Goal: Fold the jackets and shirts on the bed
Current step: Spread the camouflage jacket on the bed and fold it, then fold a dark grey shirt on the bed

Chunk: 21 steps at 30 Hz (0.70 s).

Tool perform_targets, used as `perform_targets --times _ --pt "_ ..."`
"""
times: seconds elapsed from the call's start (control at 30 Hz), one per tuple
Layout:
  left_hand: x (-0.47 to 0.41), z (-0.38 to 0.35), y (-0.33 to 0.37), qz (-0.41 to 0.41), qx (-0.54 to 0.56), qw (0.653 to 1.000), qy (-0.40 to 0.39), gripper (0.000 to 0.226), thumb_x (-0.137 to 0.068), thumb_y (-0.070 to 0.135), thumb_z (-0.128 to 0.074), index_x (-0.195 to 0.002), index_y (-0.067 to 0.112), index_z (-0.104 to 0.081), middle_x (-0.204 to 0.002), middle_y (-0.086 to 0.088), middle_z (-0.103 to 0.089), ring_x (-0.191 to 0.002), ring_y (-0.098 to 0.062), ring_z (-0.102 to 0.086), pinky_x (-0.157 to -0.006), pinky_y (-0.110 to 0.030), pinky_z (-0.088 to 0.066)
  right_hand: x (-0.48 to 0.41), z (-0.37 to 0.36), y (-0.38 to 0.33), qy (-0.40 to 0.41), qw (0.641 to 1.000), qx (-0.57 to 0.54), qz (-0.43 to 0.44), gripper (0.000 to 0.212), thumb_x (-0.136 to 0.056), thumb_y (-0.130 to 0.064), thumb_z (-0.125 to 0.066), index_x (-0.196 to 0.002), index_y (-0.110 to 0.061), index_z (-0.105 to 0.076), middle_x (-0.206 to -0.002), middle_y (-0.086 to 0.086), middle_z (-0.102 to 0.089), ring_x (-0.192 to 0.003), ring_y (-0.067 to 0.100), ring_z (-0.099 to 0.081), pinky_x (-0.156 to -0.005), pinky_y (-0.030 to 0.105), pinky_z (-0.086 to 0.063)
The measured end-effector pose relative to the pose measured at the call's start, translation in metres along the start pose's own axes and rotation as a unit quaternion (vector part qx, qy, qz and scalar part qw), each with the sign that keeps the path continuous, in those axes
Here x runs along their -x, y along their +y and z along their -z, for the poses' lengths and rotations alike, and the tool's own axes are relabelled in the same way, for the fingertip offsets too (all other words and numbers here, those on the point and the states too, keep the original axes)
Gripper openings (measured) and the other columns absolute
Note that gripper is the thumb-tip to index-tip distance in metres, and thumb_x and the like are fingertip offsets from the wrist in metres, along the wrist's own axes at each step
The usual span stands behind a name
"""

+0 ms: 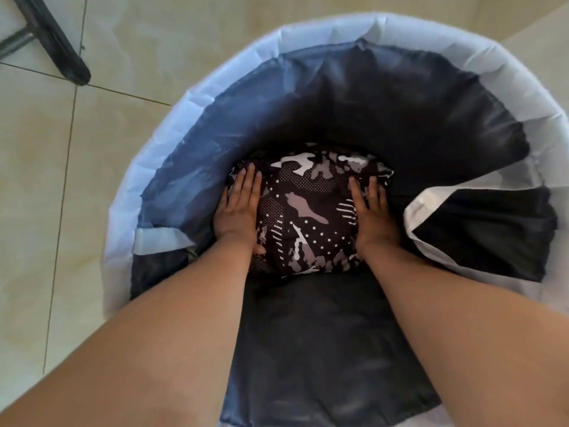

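- One folded garment (pixel 308 211), a black, white and grey camouflage print with dots and stripes, lying low inside the basket, squeezed between the fingers of both hands.
- Two bare hands, two bare forearms reaching down from the near edge.
- Left hand (pixel 238 208) flat against the garment's left side, fingers (pixel 246 183) straight and close together, thumb near the bundle's near corner – not curled round anything.
- Right hand (pixel 371 211) flat against the right side, fingers (pixel 374 188) straight too, tips pointing away from the body.
- One round basket, pale rim (pixel 308 29) ringing both hands, blue-to-dark lining (pixel 369 112) rising beyond the fingertips.
- Two pale flaps folded inward – a large one (pixel 431 198) just right of the right fingers, a small one (pixel 160 240) left of the left wrist.
- Under the basket, a floor of glossy beige tiles (pixel 37 180) with thin dark joints.
- One black leg (pixel 58 38) of some frame, far beyond and left of the left fingertips, standing on the tiles.
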<state>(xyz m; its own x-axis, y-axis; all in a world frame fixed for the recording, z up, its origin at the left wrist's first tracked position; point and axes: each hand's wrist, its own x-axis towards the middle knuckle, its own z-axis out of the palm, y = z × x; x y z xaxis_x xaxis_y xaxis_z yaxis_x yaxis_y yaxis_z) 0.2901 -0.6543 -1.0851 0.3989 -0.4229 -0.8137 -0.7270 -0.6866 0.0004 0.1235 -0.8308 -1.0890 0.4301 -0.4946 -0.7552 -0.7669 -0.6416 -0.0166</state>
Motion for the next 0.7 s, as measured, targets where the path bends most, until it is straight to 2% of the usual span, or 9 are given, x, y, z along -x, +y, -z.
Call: perform_targets --times 0.17,0.23,0.3,0.37,0.43,0.53,0.63,0.7 --pt "-0.009 -0.01 0.007 0.008 0.01 1.0 0.027 0.151 -0.058 0.044 -0.087 -0.144 0.013 0.034 -0.149 -0.003 0.044 -0.141 -0.019 0.033 -0.117 -0.036 0.011 -0.003 0.001 -0.003 -0.022 1.0 0.013 -0.01 0.108 -0.082 -0.002 -0.06 -0.151 -0.034 0.016 -0.158 0.004 0.026 -0.148 0.025 0.013 -0.121 0.041 -0.008" --pt "0.005 0.0 0.009 -0.003 0.021 0.999 0.029 0.135 -0.068 0.033 -0.082 -0.149 0.013 0.023 -0.154 -0.003 0.035 -0.144 -0.019 0.026 -0.12 -0.037 0.003 0.006 0.004 -0.004 -0.013 0.999 -0.037 -0.008 0.097 -0.085 -0.001 -0.056 -0.154 -0.031 0.005 -0.16 0.005 0.019 -0.149 0.026 0.008 -0.121 0.039 -0.009" --pt "0.032 0.012 0.011 0.012 0.089 0.995 0.048 0.105 -0.082 0.016 -0.071 -0.154 0.013 0.005 -0.161 -0.004 0.017 -0.149 -0.021 0.01 -0.121 -0.038 -0.013 0.029 0.011 -0.012 0.024 0.982 -0.182 -0.04 0.071 -0.092 -0.007 -0.054 -0.153 -0.017 -0.02 -0.16 0.013 -0.009 -0.147 0.029 -0.013 -0.119 0.036 -0.017" --pt "0.067 0.024 0.013 0.071 0.213 0.969 0.1 0.08 -0.085 0.012 -0.065 -0.152 0.011 -0.021 -0.159 -0.012 -0.016 -0.144 -0.03 -0.022 -0.114 -0.04 -0.03 0.064 0.026 -0.023 0.049 0.961 -0.258 -0.09 0.051 -0.092 -0.012 -0.056 -0.141 -0.008 -0.042 -0.146 0.016 -0.04 -0.134 0.032 -0.039 -0.112 0.035 -0.031" --pt "0.107 0.041 0.016 0.102 0.325 0.934 0.109 0.051 -0.087 0.013 -0.061 -0.136 0.009 -0.046 -0.138 -0.014 -0.046 -0.124 -0.033 -0.048 -0.104 -0.041 -0.041 0.103 0.053 -0.037 0.035 0.952 -0.284 -0.112 0.05 -0.089 -0.009 -0.055 -0.138 -0.01 -0.045 -0.141 0.014 -0.047 -0.129 0.032 -0.045 -0.109 0.036 -0.036" --pt "0.184 0.08 0.017 0.069 0.437 0.896 0.046 0.029 -0.089 0.016 -0.057 -0.118 0.017 -0.062 -0.114 -0.005 -0.067 -0.109 -0.025 -0.06 -0.093 -0.035 -0.048 0.179 0.114 -0.062 0.022 0.946 -0.321 -0.05 0.047 -0.093 -0.008 -0.05 -0.14 -0.013 -0.045 -0.142 0.007 -0.048 -0.132 0.025 -0.044 -0.111 0.032 -0.033" --pt "0.259 0.14 0.004 0.079 0.497 0.86 0.081 0.018 -0.091 0.024 -0.056 -0.105 0.029 -0.066 -0.108 0.005 -0.069 -0.102 -0.017 -0.063 -0.088 -0.033 -0.049 0.251 0.185 -0.086 0.056 0.942 -0.331 0.019 0.04 -0.095 -0.013 -0.051 -0.135 -0.016 -0.051 -0.136 0.0 -0.054 -0.126 0.019 -0.049 -0.108 0.03 -0.036" --pt "0.32 0.198 -0.017 0.089 0.508 0.845 0.14 0.014 -0.093 0.027 -0.053 -0.102 0.031 -0.064 -0.101 0.011 -0.066 -0.094 -0.013 -0.062 -0.079 -0.029 -0.048 0.301 0.251 -0.107 0.092 0.937 -0.329 0.071 0.035 -0.095 -0.017 -0.052 -0.13 -0.02 -0.056 -0.127 -0.004 -0.059 -0.119 0.016 -0.053 -0.103 0.029 -0.04"
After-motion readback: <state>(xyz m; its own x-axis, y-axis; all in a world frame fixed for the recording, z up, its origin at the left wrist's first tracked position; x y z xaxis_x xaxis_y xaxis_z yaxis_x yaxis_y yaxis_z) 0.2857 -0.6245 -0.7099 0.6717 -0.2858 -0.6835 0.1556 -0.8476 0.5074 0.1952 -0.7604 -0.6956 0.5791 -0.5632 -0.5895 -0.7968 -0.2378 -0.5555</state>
